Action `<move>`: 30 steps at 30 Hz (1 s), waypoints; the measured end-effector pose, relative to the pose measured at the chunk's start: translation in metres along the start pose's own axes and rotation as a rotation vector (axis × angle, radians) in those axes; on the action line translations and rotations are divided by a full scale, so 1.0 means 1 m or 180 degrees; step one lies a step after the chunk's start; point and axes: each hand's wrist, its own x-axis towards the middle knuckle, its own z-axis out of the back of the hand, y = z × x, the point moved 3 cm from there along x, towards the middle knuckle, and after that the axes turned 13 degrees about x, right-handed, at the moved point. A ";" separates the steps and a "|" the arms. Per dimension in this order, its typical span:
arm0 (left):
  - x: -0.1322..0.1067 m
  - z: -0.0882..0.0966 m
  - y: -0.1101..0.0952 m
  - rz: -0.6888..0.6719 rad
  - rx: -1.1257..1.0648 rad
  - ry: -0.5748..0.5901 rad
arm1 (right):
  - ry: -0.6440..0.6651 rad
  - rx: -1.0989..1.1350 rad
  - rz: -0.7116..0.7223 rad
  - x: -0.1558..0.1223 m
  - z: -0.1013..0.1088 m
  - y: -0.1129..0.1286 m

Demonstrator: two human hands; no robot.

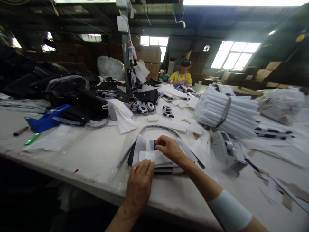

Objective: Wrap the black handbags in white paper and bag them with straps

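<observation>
In front of me on the table lies a bag (166, 169) with black and white stripes at its near edge. Thin white wrapping sheets (160, 158) cover its top. Its handle (160, 127), wrapped in greyish plastic, arches behind it. My left hand (141, 178) rests flat on the near left edge of the sheets, fingers stretched out and side by side. Above the bag, my right hand (170, 148) has its fingers curled into a pinch beside a clear strip (150, 145). Whatever is between those fingertips is too small to make out.
Right of the bag stands a tape dispenser (223, 148). Behind it lies a strapped bundle of white foam tubes (224, 108). Wrapped rings (143, 108), black bags (89, 103) and a blue dispenser (48, 118) lie left and behind. A co-worker (181, 77) sits across the table.
</observation>
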 end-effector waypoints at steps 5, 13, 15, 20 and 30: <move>-0.003 -0.004 0.004 -0.0131 0.0033 -0.0130 | -0.1079 0.0232 -0.0366 -0.056 0.139 -0.022; -0.005 -0.015 0.014 -0.0693 0.0342 -0.0492 | -0.2350 -0.0683 -0.1845 -0.170 0.293 -0.092; -0.003 -0.014 0.014 -0.0762 0.0374 -0.0553 | -0.2227 -0.0394 -0.2028 -0.173 0.288 -0.110; 0.000 -0.009 0.013 -0.0794 0.0498 -0.0516 | -0.2074 0.0294 -0.2246 -0.152 0.262 -0.141; -0.003 -0.005 0.011 -0.0784 0.0576 -0.0288 | -0.2741 0.0770 -0.1575 -0.143 0.259 -0.130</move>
